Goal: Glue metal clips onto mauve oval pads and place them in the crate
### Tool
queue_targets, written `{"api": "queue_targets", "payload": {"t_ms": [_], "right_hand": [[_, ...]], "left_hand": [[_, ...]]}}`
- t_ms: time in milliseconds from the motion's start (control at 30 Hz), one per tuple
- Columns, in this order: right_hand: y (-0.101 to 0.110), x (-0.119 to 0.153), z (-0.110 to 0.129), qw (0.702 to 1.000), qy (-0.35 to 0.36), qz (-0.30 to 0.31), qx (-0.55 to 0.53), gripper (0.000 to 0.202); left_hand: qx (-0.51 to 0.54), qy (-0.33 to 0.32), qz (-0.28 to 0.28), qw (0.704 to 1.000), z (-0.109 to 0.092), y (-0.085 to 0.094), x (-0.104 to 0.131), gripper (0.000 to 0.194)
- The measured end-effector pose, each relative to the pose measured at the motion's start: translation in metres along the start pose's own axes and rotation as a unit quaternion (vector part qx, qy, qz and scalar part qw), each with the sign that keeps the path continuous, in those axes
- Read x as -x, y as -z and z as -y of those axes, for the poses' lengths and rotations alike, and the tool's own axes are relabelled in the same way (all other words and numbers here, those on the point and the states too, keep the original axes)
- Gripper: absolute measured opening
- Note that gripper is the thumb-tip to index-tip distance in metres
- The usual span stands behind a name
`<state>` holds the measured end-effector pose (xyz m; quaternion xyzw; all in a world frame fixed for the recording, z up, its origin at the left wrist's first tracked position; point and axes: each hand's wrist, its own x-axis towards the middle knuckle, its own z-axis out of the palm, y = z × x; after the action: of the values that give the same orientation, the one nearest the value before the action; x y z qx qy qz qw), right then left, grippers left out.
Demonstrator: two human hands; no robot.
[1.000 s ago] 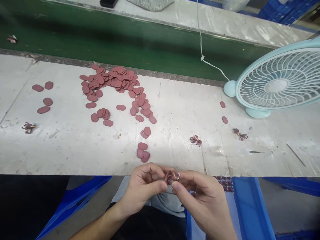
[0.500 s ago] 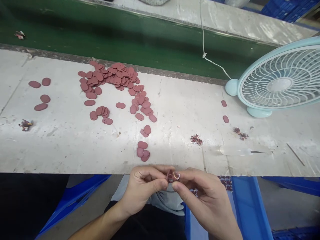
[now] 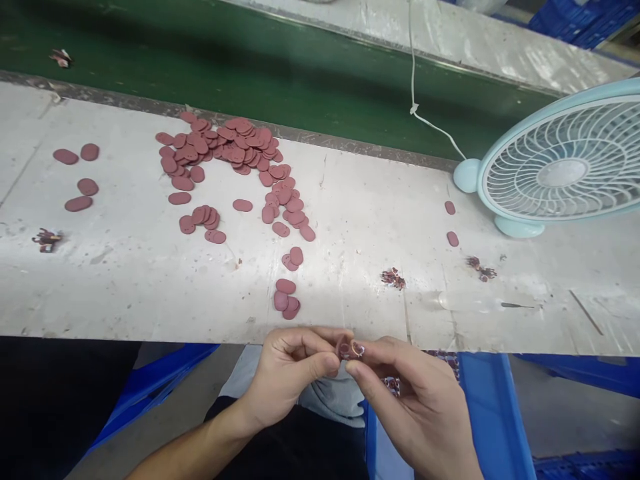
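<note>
As left hand [image 3: 293, 373] and right hand [image 3: 420, 393] pinch reddish part [image 3: 345, 349], latter hand partly screens blue tray [image 3: 493, 403]; discs [image 3: 243, 147] beyond; fan [image 3: 563, 173] rightward

fan [image 3: 563, 172]: cut off, right edge | held maroon piece [image 3: 345, 349]: detail too small | blue tray [image 3: 493, 400]: partly behind right hand [image 3: 423, 397]

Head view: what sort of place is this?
Probably a factory assembly line. A long green strip, which looks like a conveyor belt, runs behind the white worktable; many reddish oval pieces lie loose on that table, and blue crates show at upper right.
</note>
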<state>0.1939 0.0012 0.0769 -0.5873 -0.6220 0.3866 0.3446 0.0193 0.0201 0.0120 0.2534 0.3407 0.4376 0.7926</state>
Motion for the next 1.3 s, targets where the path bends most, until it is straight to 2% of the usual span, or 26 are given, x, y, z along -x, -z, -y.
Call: {"api": "queue_targets", "payload": {"t_ms": [300, 533, 767, 900, 1000, 1033, 1067, 1100, 1133, 1200, 1233, 1300], "right_hand": [[-0.008, 0.001, -0.010, 0.984, -0.073, 0.003, -0.160, 0.013], [-0.011, 0.006, -0.015, 0.980, -0.078, -0.002, -0.184, 0.016], [-0.014, 0.005, -0.016, 0.979, -0.075, -0.014, -0.187, 0.017], [-0.015, 0.005, -0.017, 0.978, -0.075, -0.028, -0.191, 0.020], [-0.008, 0.017, -0.026, 0.971, -0.090, -0.078, -0.206, 0.020], [-0.003, 0.023, -0.033, 0.969, -0.095, -0.103, -0.205, 0.020], [0.004, 0.032, -0.041, 0.966, -0.100, -0.128, -0.200, 0.018], [0.011, 0.041, -0.050, 0.964, -0.105, -0.152, -0.189, 0.017], [0.019, 0.051, -0.062, 0.962, -0.111, -0.174, -0.176, 0.016], [0.034, 0.073, -0.088, 0.958, -0.136, -0.212, -0.139, 0.016], [0.041, 0.083, -0.101, 0.955, -0.154, -0.226, -0.119, 0.017], [0.052, 0.102, -0.127, 0.946, -0.196, -0.244, -0.081, 0.020]], "left_hand": [[0.020, -0.010, 0.005, 1.000, 0.003, -0.001, 0.002, 0.010], [0.008, -0.021, 0.004, 1.000, 0.001, -0.005, 0.003, 0.011], [0.013, -0.004, 0.003, 1.000, 0.002, -0.005, 0.002, 0.008], [-0.030, -0.023, -0.002, 0.999, -0.001, -0.005, 0.002, 0.002], [-0.144, -0.078, -0.001, 0.986, -0.018, 0.004, -0.006, 0.013], [-0.220, -0.108, -0.013, 0.969, -0.027, 0.010, -0.011, 0.015], [-0.311, -0.142, -0.031, 0.939, -0.037, 0.017, -0.018, 0.014], [-0.412, -0.177, -0.052, 0.892, -0.047, 0.025, -0.027, 0.014], [-0.507, -0.207, -0.069, 0.834, -0.058, 0.032, -0.036, 0.015], [-0.636, -0.246, -0.072, 0.728, -0.075, 0.045, -0.057, 0.020], [-0.675, -0.252, -0.059, 0.691, -0.080, 0.050, -0.066, 0.019], [-0.717, -0.248, -0.024, 0.652, -0.086, 0.053, -0.079, 0.016]]}}
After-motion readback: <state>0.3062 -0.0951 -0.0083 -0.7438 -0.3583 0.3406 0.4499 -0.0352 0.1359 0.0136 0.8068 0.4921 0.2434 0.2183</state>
